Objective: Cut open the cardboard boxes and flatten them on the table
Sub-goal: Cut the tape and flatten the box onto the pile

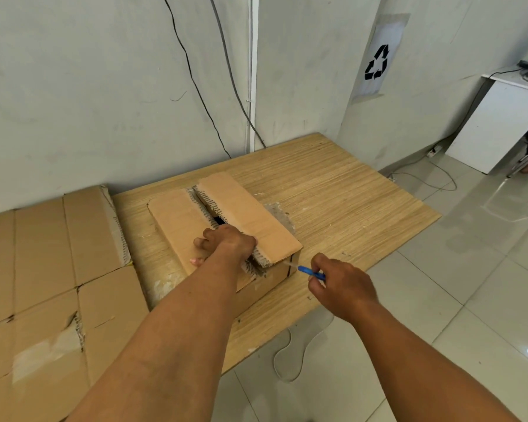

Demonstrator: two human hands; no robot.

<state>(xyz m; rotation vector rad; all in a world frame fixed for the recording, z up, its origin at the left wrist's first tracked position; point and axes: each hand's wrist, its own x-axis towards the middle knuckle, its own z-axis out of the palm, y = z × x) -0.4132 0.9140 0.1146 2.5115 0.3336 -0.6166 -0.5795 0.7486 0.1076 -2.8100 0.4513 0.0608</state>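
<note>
- Cardboard box [177, 226]: stood near the middle of the bench [342, 190], close to its near edge.
- Handling, as I judged it: light and hollow, with stiff corrugated walls that would buckle under a hard press. It would likely slide on the smooth wood unless pinned from above. The best hold seemed to be on a top flap beside the seam, clear of the cutting line.
- Appearance: plain brown, low and oblong. The two top flaps were parted along a ragged centre seam with a dark gap showing, the fluted edges were frayed, and scraps of clear tape clung to the sides.
- Left hand [229, 242]: lay on the seam with its fingers [206, 239] curled, gripping the box at the left flap and steadying it.
- Right hand [342, 284]: fingers closed round a blue knife [310, 272]. The blade pointed at the box's near right corner, and I could not tell whether it touched.
- Flattened cardboard [58, 269]: sheets lay at the bench's left end, just beside the box.
- Recycling sign [377, 62]: taped to the wall beyond.
</note>
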